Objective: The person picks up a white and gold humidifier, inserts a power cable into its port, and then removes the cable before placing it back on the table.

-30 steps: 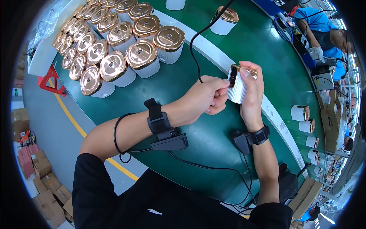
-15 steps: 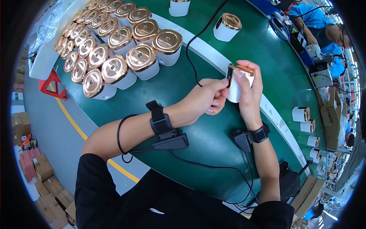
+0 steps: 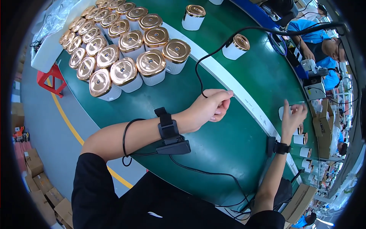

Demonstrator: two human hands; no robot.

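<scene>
My left hand (image 3: 209,108) is closed round the end of a black cable (image 3: 199,78), over the green table. A small tip shows at the thumb, too small to make out. Out to the right, my right hand (image 3: 293,120) has its thumb and fingers apart, slightly blurred. Beside it, partly hidden behind the hand, is a white container (image 3: 281,112) on the green strip beyond the pale rail. Left of my left hand stand rows of white, ribbed containers with shiny rose-gold tops (image 3: 151,63), each top with a small hole in its middle.
A pale rail (image 3: 248,101) divides the near table (image 3: 213,152) from the green strip beyond. Gold-topped containers (image 3: 236,47) stand spaced along that strip. Black straps and boxes with wires sit on both my wrists. Across the strip a person in blue (image 3: 305,42) works. A red stool (image 3: 53,80) stands left.
My right hand has let go of the container it held and moved right, across the rail. My left hand stays closed on the cable. The view has shifted slightly.
</scene>
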